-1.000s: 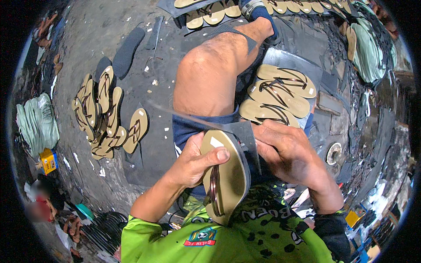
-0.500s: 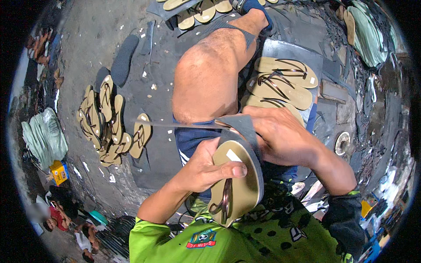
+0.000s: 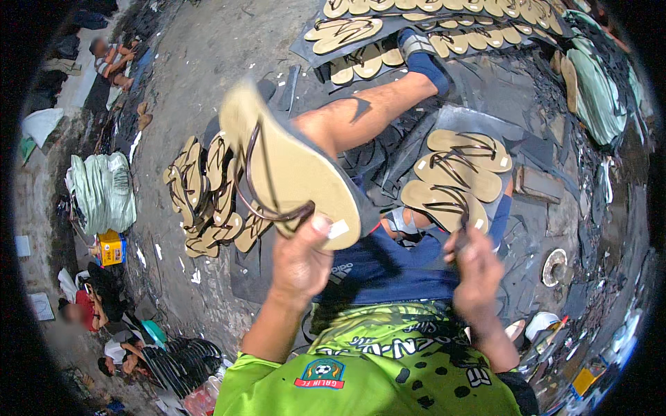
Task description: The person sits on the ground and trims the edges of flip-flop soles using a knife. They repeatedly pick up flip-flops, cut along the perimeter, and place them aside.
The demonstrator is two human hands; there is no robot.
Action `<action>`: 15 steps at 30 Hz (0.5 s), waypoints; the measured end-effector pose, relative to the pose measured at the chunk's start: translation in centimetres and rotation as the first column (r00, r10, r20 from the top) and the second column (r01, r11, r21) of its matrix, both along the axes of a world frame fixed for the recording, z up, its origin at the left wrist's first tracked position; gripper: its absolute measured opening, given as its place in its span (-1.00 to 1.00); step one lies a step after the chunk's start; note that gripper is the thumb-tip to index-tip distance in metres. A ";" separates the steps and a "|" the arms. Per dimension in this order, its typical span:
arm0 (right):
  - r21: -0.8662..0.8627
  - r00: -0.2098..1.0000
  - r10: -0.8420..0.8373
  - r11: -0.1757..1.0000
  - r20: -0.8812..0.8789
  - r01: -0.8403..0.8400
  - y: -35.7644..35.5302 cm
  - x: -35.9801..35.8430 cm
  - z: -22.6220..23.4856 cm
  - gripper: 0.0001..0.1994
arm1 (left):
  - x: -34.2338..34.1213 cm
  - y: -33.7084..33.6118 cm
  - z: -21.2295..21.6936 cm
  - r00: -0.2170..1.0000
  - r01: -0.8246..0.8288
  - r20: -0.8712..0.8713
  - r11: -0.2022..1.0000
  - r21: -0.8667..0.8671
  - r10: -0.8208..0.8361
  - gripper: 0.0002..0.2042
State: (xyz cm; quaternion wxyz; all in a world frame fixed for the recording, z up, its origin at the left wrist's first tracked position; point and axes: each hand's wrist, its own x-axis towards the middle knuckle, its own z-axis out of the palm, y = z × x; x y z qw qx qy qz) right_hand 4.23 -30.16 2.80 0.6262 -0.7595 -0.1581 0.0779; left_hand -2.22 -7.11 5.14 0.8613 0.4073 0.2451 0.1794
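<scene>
My left hand [image 3: 302, 263] grips a beige flip-flop [image 3: 305, 177] by the end with a white sticker, thumb on top. The sandal has thin brown straps and a dark sole edge; its other end is raised and tilts away to the upper left. On the right, my right hand [image 3: 479, 277] is closed and blurred, with a thin dark thing poking up from its fingers that I cannot make out. Just beyond that fist, several finished-looking flip-flops [image 3: 458, 184] lie in an overlapping row on a grey sheet [image 3: 461, 119] beside my leg.
A pile of flip-flops [image 3: 201, 194] lies on the ground at left. Rows of sandals [image 3: 444, 41] line the far side, near my outstretched foot [image 3: 427, 66]. Pale green sacks [image 3: 104, 194] and a yellow box [image 3: 111, 247] stand left. Other people [image 3: 114, 62] sit at the far left.
The flip-flop has moved from near my chest up and forward to the left, turned in my left hand. My right hand has left its edge and moved right. The view has shifted.
</scene>
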 end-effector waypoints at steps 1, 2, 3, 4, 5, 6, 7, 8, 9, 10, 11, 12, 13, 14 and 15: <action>-0.087 0.962 0.088 0.994 0.257 -0.068 -0.1 -1.1 -0.6 -0.64 | 0.2 -1.3 0.4 1.000 -0.003 0.027 0.982 -0.189 0.008 -0.66; -0.127 0.953 0.090 0.990 0.290 -0.055 0.1 -2.1 -0.5 -0.63 | 0.6 -1.9 -0.1 0.995 -0.002 0.090 0.949 -0.316 0.032 -0.66; -0.166 0.942 0.092 0.985 0.322 -0.040 0.2 -3.1 -0.4 -0.59 | 0.9 -2.6 -0.6 0.987 0.008 0.149 0.899 -0.438 0.064 -0.66; -0.214 0.941 0.072 0.977 0.332 0.001 0.1 -3.8 -0.9 -0.53 | 1.5 -3.7 -0.2 0.981 -0.039 0.143 0.860 -0.509 0.129 -0.65; -0.243 0.935 0.069 0.970 0.348 0.019 -0.2 -4.1 -1.3 -0.52 | 2.5 -4.9 1.1 0.976 -0.141 0.072 0.853 -0.502 0.204 -0.68; -0.271 0.929 0.067 0.962 0.363 0.037 -0.5 -4.4 -1.6 -0.52 | 2.6 -4.9 1.0 0.983 -0.071 0.110 0.856 -0.512 0.147 -0.71; -0.298 0.925 0.064 0.953 0.376 0.055 -0.8 -4.6 -2.0 -0.51 | 2.7 -5.0 0.8 0.985 -0.001 0.145 0.854 -0.519 0.090 -0.74; -0.305 0.919 0.056 0.950 0.390 0.072 -1.2 -4.8 -2.2 -0.51 | 2.9 -5.3 0.8 0.987 -0.028 0.116 0.827 -0.561 0.112 -0.76; -0.311 0.916 0.040 0.946 0.399 0.094 -1.4 -4.8 -2.4 -0.51 | 3.2 -5.6 0.7 0.987 -0.057 0.085 0.798 -0.601 0.134 -0.77; -0.318 0.914 0.027 0.941 0.406 0.113 -1.7 -4.8 -2.7 -0.51 | 3.3 -5.8 0.7 0.986 -0.090 0.049 0.764 -0.639 0.157 -0.78; -0.325 0.911 0.016 0.937 0.412 0.131 -1.8 -4.8 -2.6 -0.51 | 3.3 -6.0 0.6 0.989 -0.083 0.047 0.784 -0.615 0.141 -0.78; -0.354 0.910 0.021 0.925 0.414 0.140 -1.9 -4.3 -2.3 -0.49 | 3.1 -6.1 0.6 0.991 -0.077 0.044 0.804 -0.590 0.127 -0.78; -0.368 0.914 0.040 0.922 0.404 0.123 -1.8 -3.9 -1.9 -0.49 | 2.9 -6.3 0.5 0.993 -0.072 0.037 0.819 -0.569 0.113 -0.78; -0.382 0.917 0.060 0.918 0.394 0.104 -1.6 -3.6 -1.4 -0.49 | 2.7 -6.4 0.4 0.992 -0.096 0.020 0.836 -0.540 0.127 -0.78; -0.396 0.920 0.081 0.914 0.383 0.084 -1.5 -3.4 -1.0 -0.49 | 2.5 -6.4 0.3 0.992 -0.087 0.028 0.834 -0.546 0.122 -0.78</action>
